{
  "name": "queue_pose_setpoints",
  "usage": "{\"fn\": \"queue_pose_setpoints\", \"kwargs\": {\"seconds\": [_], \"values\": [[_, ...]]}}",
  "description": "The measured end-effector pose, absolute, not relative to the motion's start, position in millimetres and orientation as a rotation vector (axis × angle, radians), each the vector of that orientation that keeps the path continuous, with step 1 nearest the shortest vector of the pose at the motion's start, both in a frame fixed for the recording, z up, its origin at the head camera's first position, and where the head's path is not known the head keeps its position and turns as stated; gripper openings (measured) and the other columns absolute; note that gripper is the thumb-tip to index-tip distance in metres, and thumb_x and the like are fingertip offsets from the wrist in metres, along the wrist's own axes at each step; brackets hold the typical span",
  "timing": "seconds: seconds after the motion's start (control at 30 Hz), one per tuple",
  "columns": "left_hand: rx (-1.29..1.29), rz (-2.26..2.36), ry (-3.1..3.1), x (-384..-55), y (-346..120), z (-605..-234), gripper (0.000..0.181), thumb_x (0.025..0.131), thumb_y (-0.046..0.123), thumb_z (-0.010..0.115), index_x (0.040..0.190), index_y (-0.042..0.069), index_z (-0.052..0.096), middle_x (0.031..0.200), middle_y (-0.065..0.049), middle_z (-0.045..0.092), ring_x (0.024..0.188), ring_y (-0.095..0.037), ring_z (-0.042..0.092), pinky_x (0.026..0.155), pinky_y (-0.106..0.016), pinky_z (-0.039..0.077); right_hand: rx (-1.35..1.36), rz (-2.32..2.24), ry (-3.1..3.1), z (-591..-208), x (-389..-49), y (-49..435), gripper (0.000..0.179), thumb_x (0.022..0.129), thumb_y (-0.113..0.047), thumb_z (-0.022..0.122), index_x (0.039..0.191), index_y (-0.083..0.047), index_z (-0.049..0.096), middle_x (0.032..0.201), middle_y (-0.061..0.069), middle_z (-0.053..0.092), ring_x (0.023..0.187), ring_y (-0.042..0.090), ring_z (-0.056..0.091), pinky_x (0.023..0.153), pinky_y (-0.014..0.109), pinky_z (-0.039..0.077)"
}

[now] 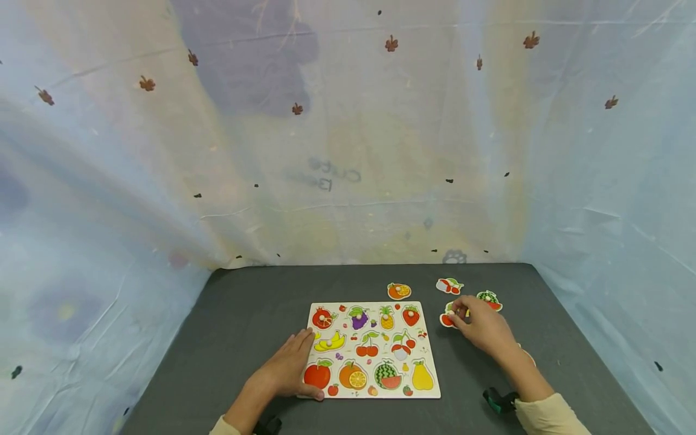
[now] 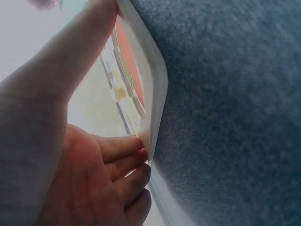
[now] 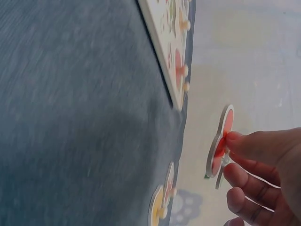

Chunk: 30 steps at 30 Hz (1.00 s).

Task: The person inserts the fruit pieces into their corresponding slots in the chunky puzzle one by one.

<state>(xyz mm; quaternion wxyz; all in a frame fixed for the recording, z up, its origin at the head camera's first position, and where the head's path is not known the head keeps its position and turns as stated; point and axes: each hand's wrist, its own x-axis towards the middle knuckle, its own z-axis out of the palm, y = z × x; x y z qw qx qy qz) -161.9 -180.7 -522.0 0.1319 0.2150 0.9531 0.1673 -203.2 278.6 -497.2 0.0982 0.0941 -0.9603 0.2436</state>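
A white fruit puzzle board (image 1: 380,393) lies on the dark cloth. My left hand (image 1: 290,365) rests on its left side, the fingers along the edge and the thumb across the front corner. To the right of the board, my right hand (image 1: 481,326) pinches a cherry puzzle piece (image 1: 447,321) with red fruits between thumb and fingers. That cherry piece (image 3: 217,150) is tilted on edge in the right wrist view, held up off the cloth. Knobbed pieces sit in the board's upper part, such as the strawberry (image 1: 411,315) and the bananas (image 1: 330,342).
Behind the board lies an orange piece (image 1: 399,291). A red-and-white fruit piece (image 1: 449,286) and a watermelon piece (image 1: 490,300) lie beyond my right hand. Another piece is mostly hidden under the right forearm. A patterned curtain (image 1: 348,151) hangs around the dark table (image 1: 255,302).
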Motion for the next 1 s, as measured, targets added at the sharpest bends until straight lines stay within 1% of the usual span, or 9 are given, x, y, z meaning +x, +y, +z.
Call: {"fn": "queue_pose_setpoints", "kwargs": {"seconds": [0.07,0.3,0.53,0.77,1.0], "values": [[0.63,0.489,2.766,-161.4,-181.1,-522.1,0.131,0.07,0.06,0.097,0.16,-0.011,0.033,0.168,-0.029,0.032,0.158,-0.046,0.03,0.131,-0.06,0.022,0.304,0.718,-2.829,-497.4,-203.8,273.1,0.012,0.097,-0.02,0.081,0.099,-0.017,0.07,0.086,-0.008,0.059,0.074,0.012,0.053,0.063,0.033,0.045],[0.624,0.51,2.769,-160.1,-180.9,-521.2,0.131,0.069,0.058,0.098,0.16,-0.011,0.033,0.169,-0.029,0.032,0.158,-0.046,0.029,0.131,-0.06,0.022,0.379,0.729,-2.798,-496.3,-204.2,254.8,0.012,0.096,-0.02,0.083,0.101,-0.02,0.071,0.086,-0.011,0.058,0.072,0.009,0.048,0.061,0.03,0.042],[0.616,0.486,2.766,-161.3,-180.6,-522.1,0.132,0.07,0.06,0.097,0.16,-0.011,0.033,0.169,-0.028,0.032,0.158,-0.044,0.029,0.131,-0.059,0.022,0.436,0.749,-2.804,-493.7,-203.6,236.1,0.013,0.097,-0.022,0.082,0.103,-0.019,0.072,0.086,-0.011,0.059,0.07,0.008,0.047,0.059,0.028,0.042],[0.618,0.476,2.768,-161.3,-180.6,-521.2,0.131,0.07,0.06,0.097,0.16,-0.011,0.033,0.169,-0.028,0.032,0.158,-0.045,0.029,0.131,-0.059,0.022,0.514,0.748,-2.76,-498.3,-202.9,219.4,0.018,0.094,-0.022,0.086,0.1,-0.02,0.07,0.085,-0.011,0.058,0.068,0.005,0.045,0.059,0.025,0.041],[0.617,0.481,2.766,-161.1,-180.8,-521.5,0.131,0.07,0.06,0.097,0.16,-0.011,0.033,0.169,-0.028,0.032,0.158,-0.045,0.029,0.131,-0.059,0.022,0.56,0.763,-2.782,-497.8,-204.0,202.7,0.015,0.096,-0.023,0.084,0.1,-0.02,0.07,0.085,-0.01,0.057,0.068,0.005,0.044,0.059,0.025,0.04]]}}
